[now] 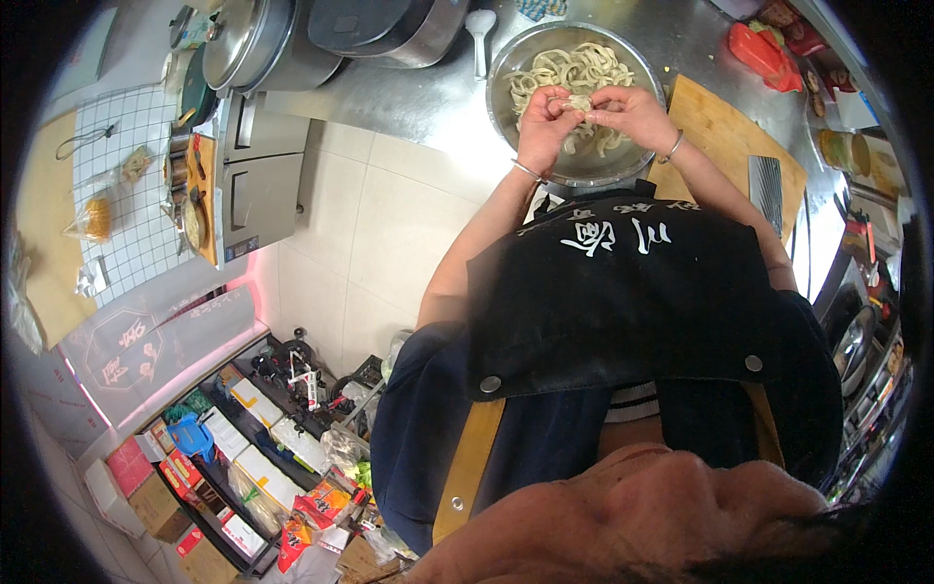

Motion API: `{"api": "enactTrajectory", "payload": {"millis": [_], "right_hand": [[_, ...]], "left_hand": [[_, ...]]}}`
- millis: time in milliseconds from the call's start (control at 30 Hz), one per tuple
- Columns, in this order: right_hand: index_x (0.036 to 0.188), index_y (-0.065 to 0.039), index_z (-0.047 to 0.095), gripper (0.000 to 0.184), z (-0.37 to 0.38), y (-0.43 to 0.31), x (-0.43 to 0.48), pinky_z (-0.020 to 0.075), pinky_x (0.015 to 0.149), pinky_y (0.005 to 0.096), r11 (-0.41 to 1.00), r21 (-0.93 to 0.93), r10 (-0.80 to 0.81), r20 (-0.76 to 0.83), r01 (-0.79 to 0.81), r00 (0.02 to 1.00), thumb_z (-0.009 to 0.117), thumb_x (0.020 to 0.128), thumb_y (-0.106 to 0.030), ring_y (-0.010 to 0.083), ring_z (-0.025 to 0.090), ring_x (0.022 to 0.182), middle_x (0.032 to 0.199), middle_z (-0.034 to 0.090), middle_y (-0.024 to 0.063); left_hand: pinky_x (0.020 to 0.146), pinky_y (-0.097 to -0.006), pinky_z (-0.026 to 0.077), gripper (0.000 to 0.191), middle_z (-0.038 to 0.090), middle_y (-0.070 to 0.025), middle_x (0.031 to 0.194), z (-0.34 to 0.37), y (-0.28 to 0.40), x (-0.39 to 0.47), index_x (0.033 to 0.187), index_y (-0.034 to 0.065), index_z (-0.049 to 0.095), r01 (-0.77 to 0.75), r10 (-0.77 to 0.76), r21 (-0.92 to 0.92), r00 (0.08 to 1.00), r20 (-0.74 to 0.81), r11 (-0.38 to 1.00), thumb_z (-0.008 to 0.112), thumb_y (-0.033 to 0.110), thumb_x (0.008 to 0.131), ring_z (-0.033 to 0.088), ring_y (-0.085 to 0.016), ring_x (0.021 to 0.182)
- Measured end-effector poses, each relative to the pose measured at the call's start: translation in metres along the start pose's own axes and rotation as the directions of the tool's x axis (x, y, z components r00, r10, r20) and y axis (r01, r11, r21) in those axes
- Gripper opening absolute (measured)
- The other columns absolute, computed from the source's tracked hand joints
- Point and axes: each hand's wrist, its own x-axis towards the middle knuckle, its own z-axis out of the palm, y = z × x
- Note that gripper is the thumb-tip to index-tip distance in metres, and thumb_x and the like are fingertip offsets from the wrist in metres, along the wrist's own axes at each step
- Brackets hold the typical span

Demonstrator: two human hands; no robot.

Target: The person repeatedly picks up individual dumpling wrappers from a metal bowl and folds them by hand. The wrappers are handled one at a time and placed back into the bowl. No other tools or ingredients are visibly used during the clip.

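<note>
A wide stainless steel bowl (pixel 503 157) rests on the metal worktop, filled with pale, curled strips of food (pixel 573 64) whose exact kind I cannot tell. Above the bowl my left hand (pixel 546 130) and my right hand (pixel 633 120) meet. Between their fingertips they pinch one pale, soft piece of food (pixel 580 104). Each wrist wears a bracelet. To the right of the bowl lies a wooden cutting board (pixel 704 142), partly behind my right forearm. On it is a cleaver with a broad metal blade (pixel 765 191).
A white spoon (pixel 480 42) lies left of the bowl on the steel worktop (pixel 408 95). Large metal pots (pixel 252 47) stand at the far left. A red bag (pixel 762 58) sits beyond the cutting board. Boxes and packets fill a low rack (pixel 255 474) behind me, lower left.
</note>
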Motion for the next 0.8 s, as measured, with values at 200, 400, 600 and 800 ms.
{"api": "enactTrajectory", "payload": {"millis": [200, 400, 600, 800], "right_hand": [[0.089, -0.002, 0.066, 0.017, 0.010, -0.013, -0.005, 0.0469, 0.061, 0.0225, 0.999, -0.033, 0.007, -0.089, -0.010, 0.996, 0.074, 0.084, -0.016, 0.0035, 0.056, 0.067, 0.075, 0.065, -0.0011], [0.086, -0.003, 0.068, 0.017, 0.017, 0.008, -0.001, 0.0503, 0.063, 0.0292, 0.984, -0.178, -0.016, -0.195, -0.019, 0.981, 0.069, 0.079, -0.019, 0.0136, 0.062, 0.064, 0.073, 0.067, 0.0077], [0.088, -0.005, 0.072, 0.026, -0.033, 0.039, 0.010, 0.0534, 0.070, 0.0365, 0.907, -0.399, 0.014, -0.288, -0.134, 0.958, 0.066, 0.081, -0.030, 0.0262, 0.068, 0.072, 0.081, 0.071, 0.0134], [0.114, -0.010, 0.071, 0.039, -0.033, 0.021, 0.011, 0.0538, 0.075, 0.0318, 0.925, -0.380, -0.057, -0.171, -0.012, 0.984, 0.072, 0.085, -0.036, 0.0209, 0.068, 0.079, 0.096, 0.072, 0.0090]], "left_hand": [[0.067, -0.0189, 0.044, 0.040, 0.052, 0.0034, 0.083, 0.006, -0.003, 0.001, 0.109, 0.0089, 0.047, -0.130, 0.133, 0.110, 0.991, -0.017, 0.985, 0.063, -0.014, 0.080, 0.051, -0.005, 0.073], [0.065, -0.0182, 0.041, 0.041, 0.050, 0.0036, 0.083, 0.013, -0.009, 0.002, 0.106, 0.0092, 0.047, -0.157, 0.160, 0.114, 0.987, -0.017, 0.981, 0.062, -0.016, 0.077, 0.047, -0.004, 0.072], [0.066, -0.0202, 0.045, 0.033, 0.061, -0.0009, 0.086, -0.002, 0.008, -0.005, 0.109, 0.0103, 0.050, 0.026, -0.038, -0.167, 0.997, -0.067, 0.986, 0.062, -0.007, 0.084, 0.059, -0.009, 0.079], [0.075, -0.0283, 0.051, 0.024, 0.067, -0.0059, 0.097, -0.008, 0.012, -0.006, 0.115, 0.0080, 0.054, 0.141, -0.148, -0.210, 0.989, -0.018, 0.968, 0.060, 0.002, 0.092, 0.063, -0.015, 0.087]]}}
